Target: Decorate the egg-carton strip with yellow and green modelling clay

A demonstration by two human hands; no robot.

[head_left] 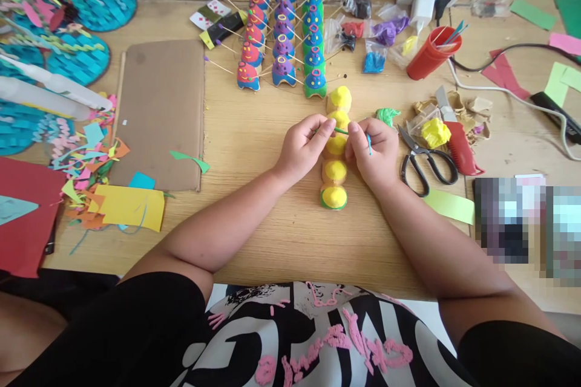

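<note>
Wooden table [254,248], one. Cardboard sheet [158,115], flat at left. Painted cup rows [283,47], three, at the back, with stick antennae. Yellow-topped row [336,170], one, in front of them, below the hands; its nearest cup edged green. Left hand [304,145] and right hand [377,154], one each, thumbs and fingers closed narrow on either end of a thin strip. Scissors [423,154], lying just beside the right hand. Green lump [387,117], beyond it. Green strip [341,130], held above the row — step in hand, as judged: shaping it; next move calls for a light, even pinch. Blue stick [369,144], at the right fingers.
</note>
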